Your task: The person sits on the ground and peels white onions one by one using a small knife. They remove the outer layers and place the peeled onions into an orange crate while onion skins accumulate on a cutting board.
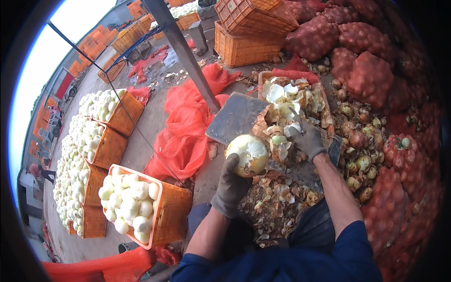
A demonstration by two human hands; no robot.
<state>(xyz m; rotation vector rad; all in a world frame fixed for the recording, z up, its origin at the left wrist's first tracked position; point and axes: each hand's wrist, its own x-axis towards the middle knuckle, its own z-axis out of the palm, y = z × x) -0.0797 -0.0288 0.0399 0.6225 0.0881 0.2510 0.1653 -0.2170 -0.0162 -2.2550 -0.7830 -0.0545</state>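
My left hand (232,188), in a grey work glove, grips a large onion (247,155) from below and the left. Its outer skin is partly off, with pale flesh showing on top and yellowish skin around the side. To the right, my gloved right hand (310,139) is closed around a small knife with a curved blade (295,115); its handle is hidden in the fist. This hand is over a heap of onion peel (282,105) on a dark board (236,114). The onion is held just above the board, apart from the blade.
An orange crate (172,211) of peeled onions (128,204) stands at left, with more full crates (107,148) behind. Red mesh netting (186,130) lies beside a slanting metal post (190,60). Loose unpeeled onions (357,141) and filled mesh sacks (370,79) crowd the right.
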